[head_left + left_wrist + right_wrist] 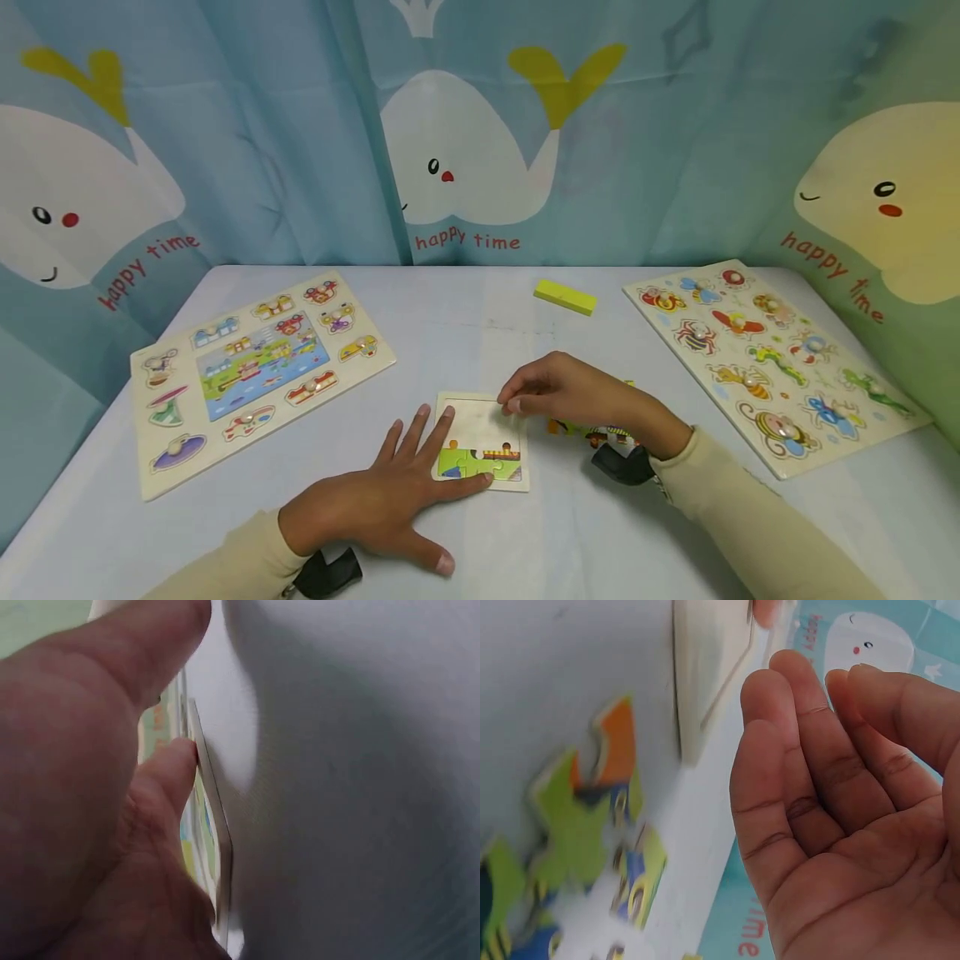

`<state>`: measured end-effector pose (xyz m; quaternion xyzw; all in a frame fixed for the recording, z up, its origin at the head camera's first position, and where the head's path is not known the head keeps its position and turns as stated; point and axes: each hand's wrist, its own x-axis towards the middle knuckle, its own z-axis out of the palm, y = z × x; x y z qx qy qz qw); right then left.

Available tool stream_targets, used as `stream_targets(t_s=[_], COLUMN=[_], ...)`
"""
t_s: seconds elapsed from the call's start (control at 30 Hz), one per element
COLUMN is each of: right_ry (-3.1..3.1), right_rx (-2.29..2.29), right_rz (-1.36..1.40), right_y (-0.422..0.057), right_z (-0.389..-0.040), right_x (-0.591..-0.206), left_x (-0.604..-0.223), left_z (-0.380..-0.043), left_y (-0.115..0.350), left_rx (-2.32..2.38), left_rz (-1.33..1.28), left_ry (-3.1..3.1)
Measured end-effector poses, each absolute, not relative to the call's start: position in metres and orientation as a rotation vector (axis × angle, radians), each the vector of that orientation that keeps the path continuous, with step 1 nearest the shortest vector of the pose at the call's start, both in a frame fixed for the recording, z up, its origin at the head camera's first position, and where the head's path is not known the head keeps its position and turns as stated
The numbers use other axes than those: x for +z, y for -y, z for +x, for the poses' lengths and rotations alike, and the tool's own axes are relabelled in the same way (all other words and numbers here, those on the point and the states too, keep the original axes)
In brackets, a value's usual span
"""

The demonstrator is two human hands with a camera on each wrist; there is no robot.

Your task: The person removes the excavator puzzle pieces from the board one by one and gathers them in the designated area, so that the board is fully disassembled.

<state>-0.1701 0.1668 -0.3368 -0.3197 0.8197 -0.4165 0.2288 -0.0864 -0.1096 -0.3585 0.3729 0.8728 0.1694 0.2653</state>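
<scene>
In the head view a small wooden puzzle board [480, 421] lies mid-table. Green puzzle pieces [471, 462] fill its lower part, while bare wood shows above. My left hand [390, 492] is spread flat, its fingers along the board's left side and across its lower pieces. My right hand [566, 392] hovers at the board's upper right, fingers loosely bent. The right wrist view shows thumb and index tips close together, with no piece visible between them. Loose puzzle pieces [574, 832] lie beside the board, partly hidden under the right wrist in the head view.
A large vehicle knob puzzle [262, 446] lies at the left, and an insect knob puzzle [712, 400] at the right. A yellow block [566, 297] sits toward the back. Behind the table hangs a blue whale-print curtain [300, 125].
</scene>
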Motion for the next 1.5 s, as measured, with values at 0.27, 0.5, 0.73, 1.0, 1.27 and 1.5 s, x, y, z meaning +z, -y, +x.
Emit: stream_targets(t_s=[0.27, 0.5, 0.73, 1.0, 1.27, 1.5], right_ry=[-2.183, -2.132, -2.088, -2.041, -2.019, -2.03], right_rx=[-1.158, -1.134, -1.107, -1.113, -1.141, -1.174], right_rz=[-0.915, -0.979, -1.006, -1.033, -1.057, -1.069], right_y=[-0.149, -0.135, -0.127, -0.126, -0.124, -0.123], right_z=[-0.168, -0.167, -0.163, -0.161, -0.159, -0.158], right_x=[-0.34, -0.344, -0.349, -0.349, -0.352, -0.353], left_x=[-0.361, -0.363, -0.361, -0.361, -0.362, -0.362], left_z=[-0.087, -0.087, -0.087, -0.088, -0.088, -0.088], left_y=[0.105, 0.103, 0.105, 0.105, 0.106, 0.108], left_rx=[0.438, 0.435, 0.433, 0.43, 0.454, 0.478], left_rz=[0.968, 0.992, 0.983, 0.991, 1.0, 0.991], left_ry=[-2.396, -2.397, -2.389, -2.386, -2.379, -2.36])
